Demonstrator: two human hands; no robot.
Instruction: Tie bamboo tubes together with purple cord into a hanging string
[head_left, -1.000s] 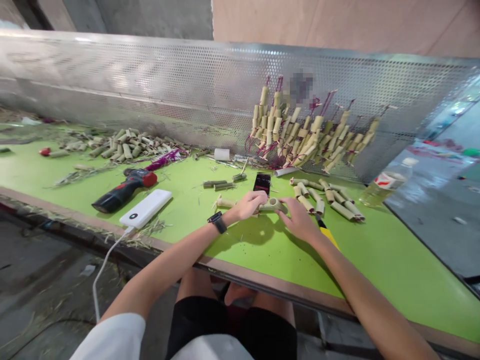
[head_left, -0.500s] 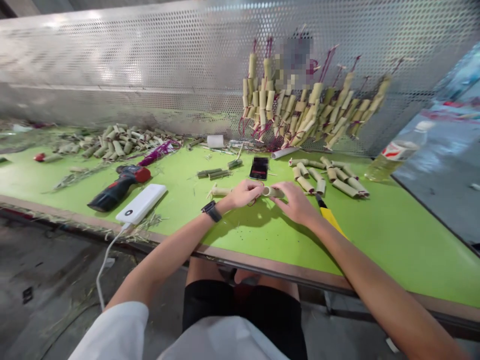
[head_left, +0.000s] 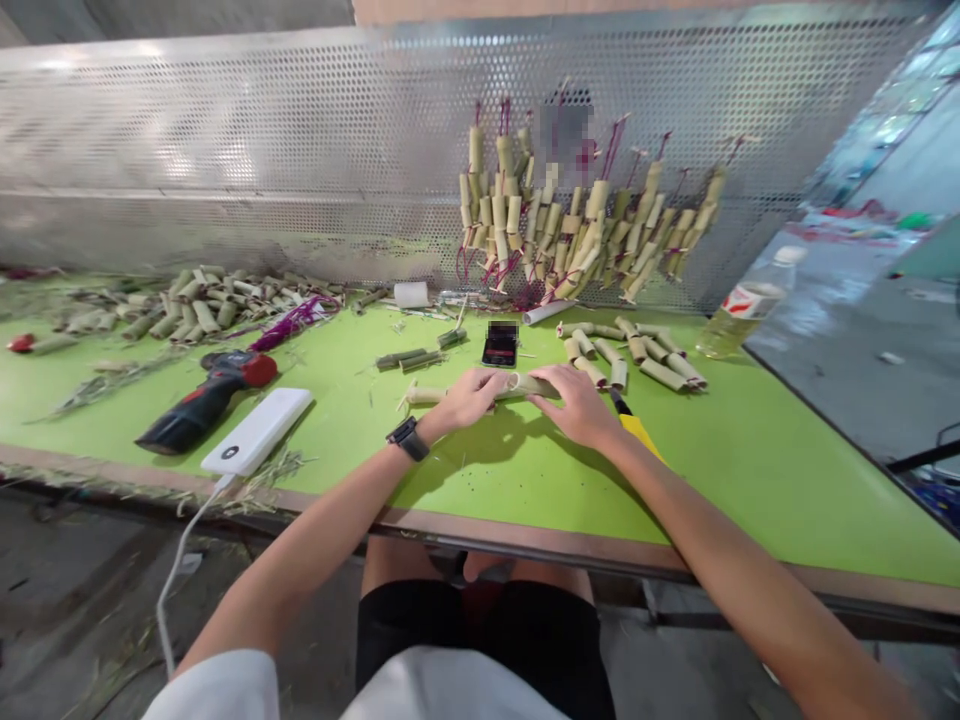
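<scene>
My right hand (head_left: pixel 574 402) is closed round a short bamboo tube (head_left: pixel 529 385) whose open end faces left. Against that end, the fingertips of my left hand (head_left: pixel 474 396) are pinched together; what they grip is too small to make out. Another bamboo piece (head_left: pixel 426 396) with a pale stick at its end lies just left of my left hand. Beyond my hands is a small dark device (head_left: pixel 500 346). A cutter with a yellow handle (head_left: pixel 640 434) lies partly beneath my right forearm.
Jointed bamboo strings (head_left: pixel 652 352) and a bottle (head_left: pixel 742 305) stand to the right. A drill (head_left: pixel 202 400), a white power bank (head_left: pixel 257 432) and a heap of bamboo tubes (head_left: pixel 196 303) are on the left. Bamboo figures (head_left: pixel 577 235) hang on the mesh panel.
The view has shifted, moving the table's objects left in the picture. Both hands remain at the bamboo tube, with my left fingers now closer against its open end.
</scene>
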